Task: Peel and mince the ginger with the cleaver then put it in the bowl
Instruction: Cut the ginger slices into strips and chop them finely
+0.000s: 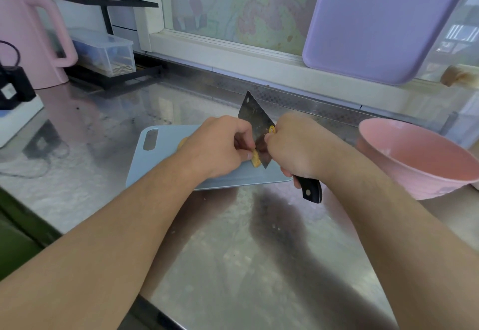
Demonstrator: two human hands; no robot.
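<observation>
Left hand (220, 145): held over the cutting board, fingers curled, the ginger pinched between thumb and fingertips.
Right hand (295, 145): wrapped around the cleaver's dark handle close to the blade, with the thumb laid against the side of the blade.
Hands together or apart: brought close together, with only the blade and the ginger between them.
Ginger (256, 160): a small yellowish piece, seen below the left fingertips and pressed against the flat of the blade, above the board; a second bit of yellow is seen at the far side of the left hand, mostly hidden.
Cleaver (255, 119): tilted, its far corner raised toward the window, its lower corner down near the board's right end; the handle end is seen protruding below the right hand.
Cutting board (160, 158): pale blue, laid flat on the steel counter (233, 252), with 1 oval grip hole at its left end.
Bowl (420, 158): pink, stood on the counter to the right of the board, well apart from the ginger; no contents are seen inside.
Background: a pink pitcher (28, 36) and a clear plastic box (108, 49) are set at the back left; a purple board (383, 21) is leaned against the window.
</observation>
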